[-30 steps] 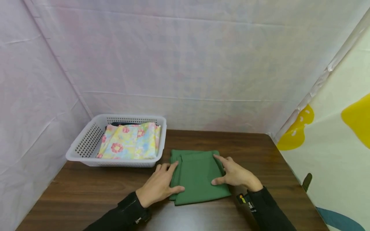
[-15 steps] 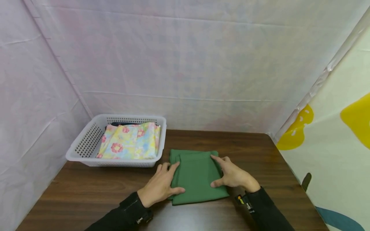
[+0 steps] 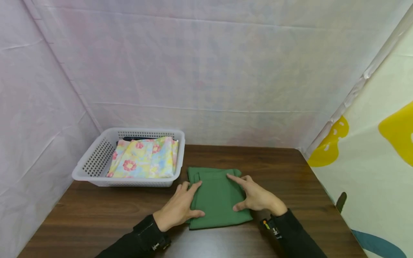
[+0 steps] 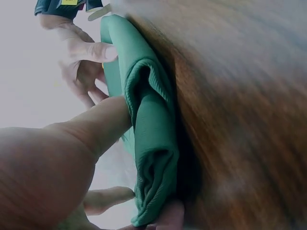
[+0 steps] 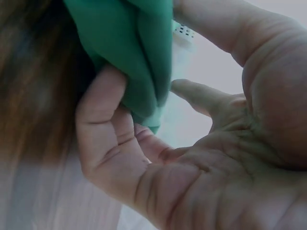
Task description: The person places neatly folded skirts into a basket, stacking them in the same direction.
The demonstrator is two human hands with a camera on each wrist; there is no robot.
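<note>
A folded green cloth (image 3: 217, 200) lies on the wooden table, several layers thick at its near edge. My left hand (image 3: 179, 208) grips its left side, thumb on top; in the left wrist view fingertips (image 4: 171, 215) reach beneath the layers. At the right side my right hand (image 3: 260, 195) holds the cloth, its thumb and index finger spread over the top. The right wrist view has curled fingers (image 5: 103, 124) tucked under the green fabric (image 5: 115, 43).
A white perforated basket (image 3: 91, 178) stands at the back left, holding a folded floral cloth (image 3: 145, 161) with something dark behind it. The brown table (image 3: 264, 157) meets a pale fabric wall at the back. Another printed wall hangs along the right.
The green cloth's right side has shifted left along with my right hand, making the bundle slightly narrower. My left hand has stayed almost in place.
</note>
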